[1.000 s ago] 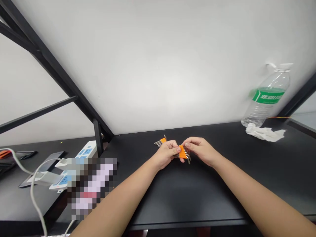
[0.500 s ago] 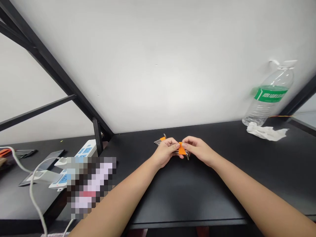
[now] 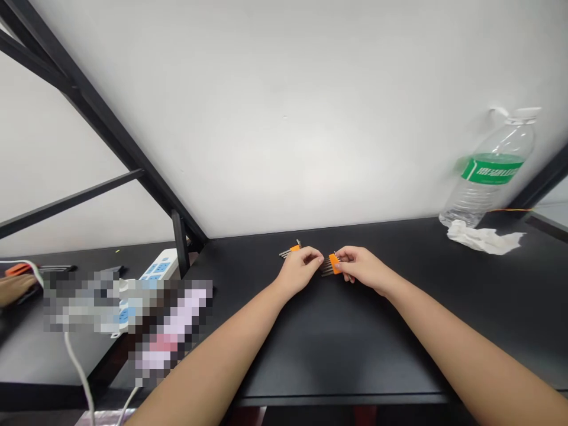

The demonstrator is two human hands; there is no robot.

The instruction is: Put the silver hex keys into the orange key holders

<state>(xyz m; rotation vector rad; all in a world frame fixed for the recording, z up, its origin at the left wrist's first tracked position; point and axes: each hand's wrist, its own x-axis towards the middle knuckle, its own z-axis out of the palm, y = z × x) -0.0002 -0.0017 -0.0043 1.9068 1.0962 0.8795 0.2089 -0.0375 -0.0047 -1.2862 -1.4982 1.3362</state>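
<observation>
Fingers (image 3: pixel 345 253) of the right hand (image 3: pixel 369 270) hold an orange holder (image 3: pixel 335 264) of hex keys (image 3: pixel 327 267) over the counter (image 3: pixel 346 349). The left hand (image 3: pixel 296 273) is beside the key ends, fingers narrow; whether they touch is unclear. Another set (image 3: pixel 294 248) lies behind it. At right, a tissue (image 3: pixel 486 239) lies beside a bottle (image 3: pixel 490 168).

2 pixelated patches obscure part of the power strip (image 3: pixel 165 264) and most of a pale object (image 3: pixel 184 310). The left hand (image 3: pixel 300 273) partly hides 1 set of metal keys (image 3: pixel 285 254); the right hand (image 3: pixel 366 269) covers part of an orange holder (image 3: pixel 334 264). The left edge cuts off another person's hand (image 3: pixel 15 289). The bottle label (image 3: pixel 493 170) is too blurred to read.
</observation>
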